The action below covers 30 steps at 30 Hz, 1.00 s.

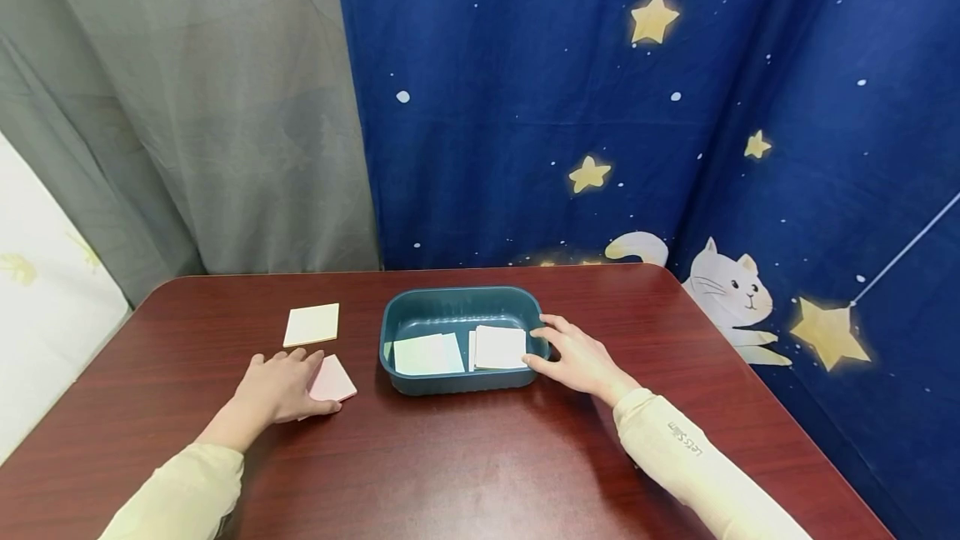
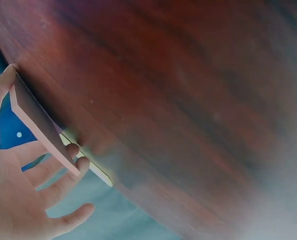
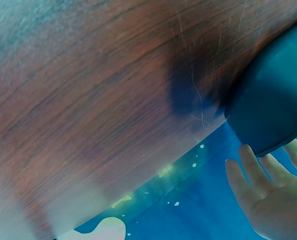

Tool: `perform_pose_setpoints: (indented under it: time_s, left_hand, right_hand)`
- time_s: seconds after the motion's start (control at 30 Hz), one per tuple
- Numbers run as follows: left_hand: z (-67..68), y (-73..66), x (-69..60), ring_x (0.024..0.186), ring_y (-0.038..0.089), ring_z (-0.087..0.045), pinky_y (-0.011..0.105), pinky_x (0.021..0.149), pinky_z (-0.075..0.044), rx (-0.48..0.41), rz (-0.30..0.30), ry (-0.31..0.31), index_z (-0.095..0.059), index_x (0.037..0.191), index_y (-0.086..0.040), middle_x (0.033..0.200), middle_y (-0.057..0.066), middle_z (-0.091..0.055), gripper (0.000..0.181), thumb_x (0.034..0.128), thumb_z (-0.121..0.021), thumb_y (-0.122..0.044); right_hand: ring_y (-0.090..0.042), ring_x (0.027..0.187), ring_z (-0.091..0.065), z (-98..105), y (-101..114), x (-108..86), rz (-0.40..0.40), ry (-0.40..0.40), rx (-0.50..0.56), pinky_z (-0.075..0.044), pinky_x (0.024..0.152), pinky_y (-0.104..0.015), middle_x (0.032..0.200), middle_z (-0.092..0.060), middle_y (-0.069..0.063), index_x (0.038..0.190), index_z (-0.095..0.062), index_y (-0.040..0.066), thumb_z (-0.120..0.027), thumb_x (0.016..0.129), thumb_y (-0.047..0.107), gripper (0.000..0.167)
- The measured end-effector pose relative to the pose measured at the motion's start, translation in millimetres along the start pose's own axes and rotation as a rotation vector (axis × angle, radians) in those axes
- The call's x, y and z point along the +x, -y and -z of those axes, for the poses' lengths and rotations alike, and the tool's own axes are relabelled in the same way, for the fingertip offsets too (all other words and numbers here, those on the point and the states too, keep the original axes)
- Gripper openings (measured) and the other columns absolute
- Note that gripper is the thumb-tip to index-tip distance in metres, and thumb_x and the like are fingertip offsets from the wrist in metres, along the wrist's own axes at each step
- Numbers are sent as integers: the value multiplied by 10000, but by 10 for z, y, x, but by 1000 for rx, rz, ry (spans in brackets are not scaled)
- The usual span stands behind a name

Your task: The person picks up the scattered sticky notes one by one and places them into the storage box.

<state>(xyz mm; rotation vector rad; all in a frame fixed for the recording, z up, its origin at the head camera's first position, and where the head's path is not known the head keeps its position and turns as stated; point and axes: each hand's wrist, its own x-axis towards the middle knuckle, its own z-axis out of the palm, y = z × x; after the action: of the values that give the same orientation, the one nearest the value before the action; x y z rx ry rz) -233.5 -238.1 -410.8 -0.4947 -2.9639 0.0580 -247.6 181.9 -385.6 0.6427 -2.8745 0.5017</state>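
My left hand (image 1: pixel 281 386) grips a pink sticky note pad (image 1: pixel 332 379) between thumb and fingers. In the left wrist view the pink pad (image 2: pixel 43 125) is tilted on edge, its flat underside showing. Just beyond that hand lies a pale yellow pad (image 1: pixel 312 325). A dark teal plastic bin (image 1: pixel 459 382) stands at mid-table. Inside it, a pale green-yellow stack (image 1: pixel 422 355) is on the left and a white stack (image 1: pixel 501 347) on the right. My right hand (image 1: pixel 576 357) rests at the bin's right rim with fingers spread; the right wrist view shows them loosely extended beside the wall.
The reddish-brown wooden table (image 1: pixel 465 473) has its far edge against a grey curtain (image 1: pixel 262 148) and a blue curtain (image 1: pixel 510 107) with stars and a cat. A pale sleeve covers each forearm.
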Motion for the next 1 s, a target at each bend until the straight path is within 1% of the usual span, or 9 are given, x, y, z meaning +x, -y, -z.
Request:
perform_pose_setpoints:
  time_s: [0.13, 0.27, 0.43, 0.5, 0.6, 0.73, 0.87, 1.0]
  left_hand:
    - [13, 4, -7, 848, 345, -536, 544, 661, -332, 9, -6, -32, -571, 1101, -44, 946, 128, -560, 803, 586, -612, -659]
    - [55, 0, -11, 842, 335, -538, 537, 659, -332, 15, -18, -59, -576, 1091, -57, 957, 129, -564, 780, 596, -607, -659]
    - [145, -16, -19, 844, 313, -550, 525, 658, -338, 7, -37, -95, -567, 1127, -86, 996, 127, -570, 776, 601, -608, -655]
    - [188, -26, -19, 827, 299, -556, 514, 651, -342, 2, -45, -112, -561, 1146, -102, 984, 114, -574, 779, 600, -610, -656]
    - [252, -45, -17, 780, 273, -559, 484, 638, -345, -1, -56, -137, -560, 1159, -122, 918, 81, -574, 775, 602, -610, -659]
    - [343, -93, -8, 734, 250, -551, 461, 633, -344, 0, -68, -152, -562, 1148, -122, 847, 55, -553, 771, 614, -589, -678]
    - [433, -173, 7, 745, 254, -555, 463, 647, -350, -5, -92, -169, -562, 1161, -122, 877, 68, -564, 771, 629, -578, -679]
    - [512, -269, 37, 756, 258, -554, 466, 658, -356, -11, -123, -200, -562, 1171, -130, 904, 74, -572, 763, 637, -575, -674]
  right_hand:
    - [-237, 1127, -434, 0, -3, -1, 4, -3, -3, -397, 804, -496, 1299, -411, -47, 1142, -598, 149, -548, 777, 557, 550]
    - [-241, 1122, -437, -2, -5, -4, 5, -5, -2, -398, 800, -497, 1297, -413, -49, 1139, -599, 150, -543, 777, 563, 552]
    - [-240, 1122, -435, -1, -8, -4, -2, -8, -3, -394, 805, -496, 1298, -411, -46, 1139, -598, 153, -532, 774, 580, 566]
    - [-240, 1122, -435, -4, -12, -3, -3, -7, -4, -395, 804, -497, 1299, -412, -48, 1139, -598, 152, -531, 772, 584, 571]
    - [-239, 1119, -437, -8, -20, 1, -2, -8, -6, -396, 801, -498, 1295, -416, -50, 1136, -601, 153, -534, 771, 582, 568]
    - [-239, 1116, -440, -13, -26, 8, -1, -12, -8, -401, 793, -498, 1289, -423, -50, 1135, -601, 153, -535, 771, 580, 566]
    - [-239, 1117, -440, -18, -28, 16, 3, -10, -14, -399, 798, -497, 1288, -423, -48, 1137, -600, 153, -533, 769, 584, 571]
    - [-238, 1121, -438, -16, -22, 23, 11, -4, -22, -394, 809, -494, 1290, -420, -47, 1141, -597, 155, -532, 770, 585, 571]
